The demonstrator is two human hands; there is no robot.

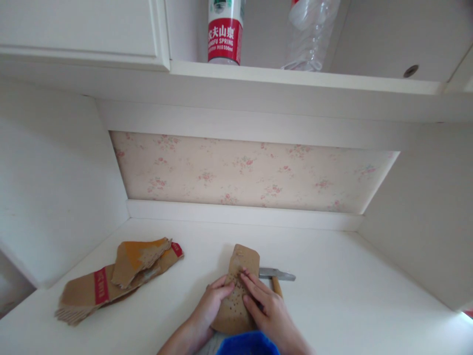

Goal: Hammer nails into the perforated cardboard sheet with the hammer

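A flat brown board (pixel 236 318) with clipped upper corners and many small dark holes leans up in front of me. My left hand (pixel 212 301) grips its left edge, thumb lying on the face near the holes. Across the right side rests my right hand (pixel 268 303), its fingers stretched over the pitted surface and its thumb apart from them. Whether anything small is under those fingertips is hidden. A hammer (pixel 277 273) lies just behind the board on the right, its grey head showing and its wooden handle partly covered by my right hand.
Torn cardboard pieces (pixel 83 291) with red and orange print lie on the white tabletop (pixel 325 296) to the left. Something blue (pixel 247 343) shows at the bottom edge. Overhead, a shelf (pixel 258 69) holds a red-labelled bottle (pixel 225 39) and a clear plastic bottle (pixel 310 37). White panels flank both sides.
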